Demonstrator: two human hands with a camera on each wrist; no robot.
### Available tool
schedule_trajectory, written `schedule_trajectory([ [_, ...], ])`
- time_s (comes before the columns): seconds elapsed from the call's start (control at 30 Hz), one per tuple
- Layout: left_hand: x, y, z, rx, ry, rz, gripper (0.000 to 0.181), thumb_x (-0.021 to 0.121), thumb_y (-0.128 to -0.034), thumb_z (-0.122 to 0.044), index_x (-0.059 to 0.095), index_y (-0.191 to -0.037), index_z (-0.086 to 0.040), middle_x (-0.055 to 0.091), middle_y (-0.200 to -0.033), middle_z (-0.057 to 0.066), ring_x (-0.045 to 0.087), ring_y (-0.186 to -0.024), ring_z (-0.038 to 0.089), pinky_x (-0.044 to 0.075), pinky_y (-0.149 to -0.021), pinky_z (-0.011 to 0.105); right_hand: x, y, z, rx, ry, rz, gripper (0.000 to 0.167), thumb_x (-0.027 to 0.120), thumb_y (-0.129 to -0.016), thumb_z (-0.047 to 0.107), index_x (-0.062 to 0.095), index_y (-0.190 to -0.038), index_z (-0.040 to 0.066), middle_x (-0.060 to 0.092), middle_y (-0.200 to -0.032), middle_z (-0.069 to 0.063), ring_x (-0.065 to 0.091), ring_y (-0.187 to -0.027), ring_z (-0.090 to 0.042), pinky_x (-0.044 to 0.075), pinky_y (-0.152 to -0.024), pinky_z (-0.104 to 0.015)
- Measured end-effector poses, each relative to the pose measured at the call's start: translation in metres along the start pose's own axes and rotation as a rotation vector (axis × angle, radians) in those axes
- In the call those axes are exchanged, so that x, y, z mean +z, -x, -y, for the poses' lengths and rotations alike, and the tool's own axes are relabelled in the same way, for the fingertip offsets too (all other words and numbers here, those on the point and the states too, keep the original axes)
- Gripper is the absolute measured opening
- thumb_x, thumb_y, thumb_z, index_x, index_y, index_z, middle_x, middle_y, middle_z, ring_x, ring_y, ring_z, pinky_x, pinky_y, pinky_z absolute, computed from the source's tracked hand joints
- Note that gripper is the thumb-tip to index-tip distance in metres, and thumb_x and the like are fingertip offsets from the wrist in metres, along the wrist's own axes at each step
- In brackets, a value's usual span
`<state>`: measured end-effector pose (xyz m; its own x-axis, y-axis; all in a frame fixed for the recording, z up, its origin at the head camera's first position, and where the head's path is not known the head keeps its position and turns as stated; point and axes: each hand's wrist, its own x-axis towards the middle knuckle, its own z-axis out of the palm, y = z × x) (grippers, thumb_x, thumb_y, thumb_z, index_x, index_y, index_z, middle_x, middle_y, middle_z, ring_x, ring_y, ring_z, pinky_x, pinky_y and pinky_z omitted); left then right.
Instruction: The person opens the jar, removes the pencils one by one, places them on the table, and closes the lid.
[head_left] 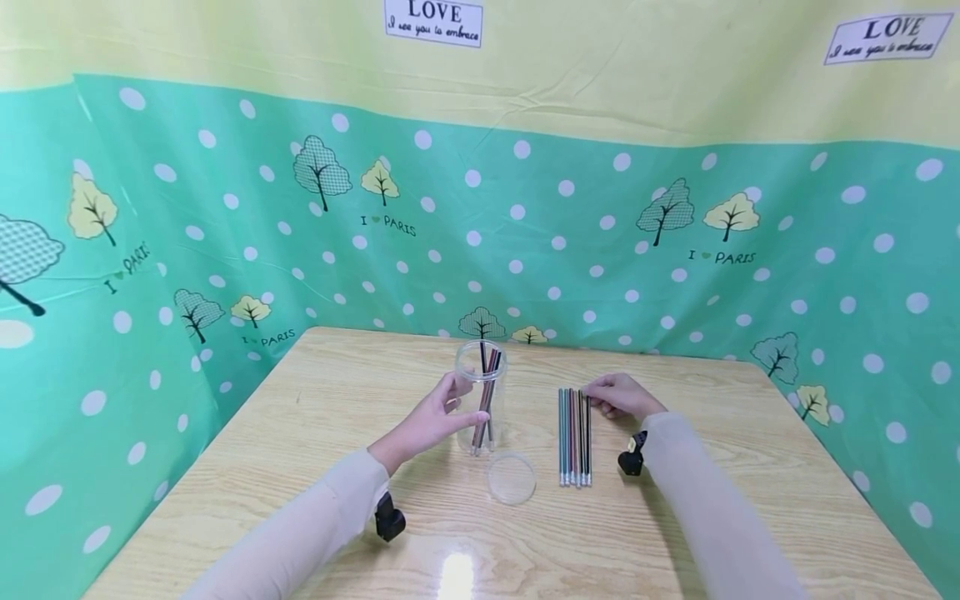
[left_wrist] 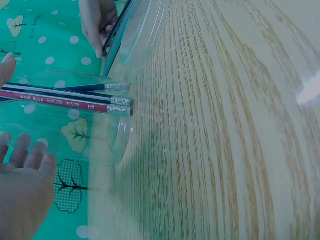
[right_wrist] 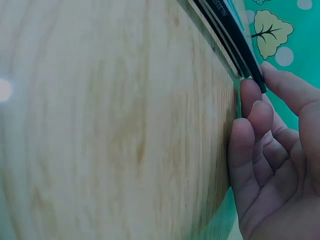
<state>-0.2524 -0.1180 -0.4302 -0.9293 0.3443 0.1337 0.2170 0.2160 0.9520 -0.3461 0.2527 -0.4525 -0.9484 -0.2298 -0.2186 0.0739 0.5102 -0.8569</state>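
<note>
**Left hand (head_left: 442, 412) curled round a clear jar (head_left: 497, 410); right hand (head_left: 621, 395) pinching a black pencil (right_wrist: 232, 35)**

The left hand grips the jar partway up its wall, thumb on the near side, fingers spread round the far side. Inside its grip, several loose pencils (head_left: 489, 385) lean, eraser ends down. The right hand's thumb and fingertips close on the far end of the black pencil, at the right edge of a pencil row (head_left: 574, 437) including teal, dark red and black ones. A clear lid (head_left: 512, 479) lies on the table (head_left: 262, 475) just nearer than the left grip. Lettering on a red-and-black pencil (left_wrist: 65, 102) in the jar is unclear. Beyond both hands, a curtain (head_left: 450, 275) reads "LOVE I see you to embrace" and "I PARIS", a heart between the words.
</note>
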Motion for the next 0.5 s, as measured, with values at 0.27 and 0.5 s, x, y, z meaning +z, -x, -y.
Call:
schedule_trajectory([
  [0.27, -0.0001, 0.0001, -0.0005, -0.004, -0.005, 0.002, 0.069, 0.08, -0.0879, -0.03, 0.042, -0.144, -0.016, 0.044, -0.148, 0.015, 0.035, -0.142, 0.033, 0.026, -0.12, 0.047, 0.0025, 0.0008, 0.002, 0.005, 0.023, -0.026, 0.03, 0.066, -0.099, 0.025, 0.067, -0.109, -0.003, 0.062, -0.08, -0.004, 0.053, -0.062, -0.01, 0.048, -0.053, -0.02],
  [0.5, -0.0004, -0.0001, 0.0004, -0.003, -0.004, 0.0, 0.069, 0.08, -0.0877, -0.031, 0.042, -0.144, -0.016, 0.044, -0.148, 0.015, 0.035, -0.143, 0.034, 0.026, -0.12, 0.047, 0.003, -0.0017, 0.0001, 0.002, 0.039, -0.029, 0.031, 0.067, -0.098, 0.026, 0.067, -0.111, -0.003, 0.062, -0.078, -0.002, 0.053, -0.061, -0.009, 0.048, -0.051, -0.019],
])
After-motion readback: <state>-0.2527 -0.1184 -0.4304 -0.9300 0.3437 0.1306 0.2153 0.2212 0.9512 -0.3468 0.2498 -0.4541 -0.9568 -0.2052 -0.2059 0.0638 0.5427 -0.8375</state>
